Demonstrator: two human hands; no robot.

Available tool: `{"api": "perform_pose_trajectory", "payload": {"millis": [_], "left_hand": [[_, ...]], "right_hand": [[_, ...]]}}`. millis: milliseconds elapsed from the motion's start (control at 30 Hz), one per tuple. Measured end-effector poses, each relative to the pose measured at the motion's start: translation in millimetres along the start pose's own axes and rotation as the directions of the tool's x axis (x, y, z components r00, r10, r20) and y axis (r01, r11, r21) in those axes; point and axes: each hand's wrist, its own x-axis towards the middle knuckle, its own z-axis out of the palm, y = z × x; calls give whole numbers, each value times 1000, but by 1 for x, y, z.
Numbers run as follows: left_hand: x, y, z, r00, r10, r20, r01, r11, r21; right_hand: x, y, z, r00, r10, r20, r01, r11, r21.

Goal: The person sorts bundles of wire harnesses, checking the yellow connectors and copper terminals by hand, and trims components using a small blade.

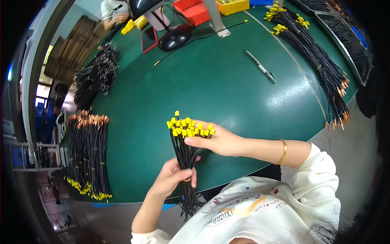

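Note:
A bundle of black cables [183, 152] with yellow connectors [183, 127] at its upper end is held in front of me, over the table's near edge. My left hand [174, 175] is closed around its lower part, near a tan band. Higher up, my right hand [217, 139] grips the cables just under the yellow connectors, its thumb across the front. The bundle's lower ends hang down by my shirt, dark and partly spread.
Bundled cables with copper ends [87, 150] lie at left, and black cables [99, 67] are heaped behind them. More yellow-tipped bundles [310, 53] lie at right. A pen [260, 66], a single cable [199, 39], a lamp base [174, 38], a phone [149, 39] and a red bin [194, 12] are farther back. Another person [115, 13] sits opposite.

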Motion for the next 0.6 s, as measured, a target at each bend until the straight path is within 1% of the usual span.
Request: {"api": "perform_pose_trajectory", "payload": {"millis": [33, 67, 167, 200, 300, 333, 367, 433, 467, 567, 600], "left_hand": [[6, 4, 1, 1000, 4, 9, -4, 1000, 8], [12, 7, 3, 1000, 5, -5, -5, 1000, 0], [33, 16, 15, 1000, 14, 26, -12, 998, -56], [37, 18, 19, 1000, 10, 23, -9, 998, -55], [54, 22, 31, 993, 114, -13, -115, 989, -95], [58, 20, 34, 995, 103, -11, -104, 990, -94], [62, 18, 35, 982, 176, -68, -182, 978, -98], [67, 14, 38, 931, 315, -185, -336, 937, -92], [69, 12, 39, 933, 309, -186, -330, 939, -94], [74, 6, 46, 844, 428, -325, -472, 879, -70], [75, 4, 47, 847, 420, -327, -466, 881, -74]], "right_hand": [[-2, 0, -1, 999, 13, 35, -11, 998, -58], [-1, 3, -3, 999, 23, 47, -20, 998, -56], [0, 12, -12, 982, -145, 121, 171, 955, -243], [-1, 8, -17, 982, -146, 121, 171, 956, -238], [-9, -11, -38, 971, 124, 204, -89, 981, -173], [-10, -12, -43, 972, 123, 199, -91, 982, -164], [-10, -12, -48, 990, 37, 138, -14, 987, -161], [-10, -11, -53, 991, -133, 16, 133, 976, -172], [-10, -12, -54, 991, -130, 12, 130, 977, -167], [-12, -17, -53, 976, -211, -59, 194, 958, -212], [-12, -17, -53, 977, -206, -63, 189, 960, -208]]}}
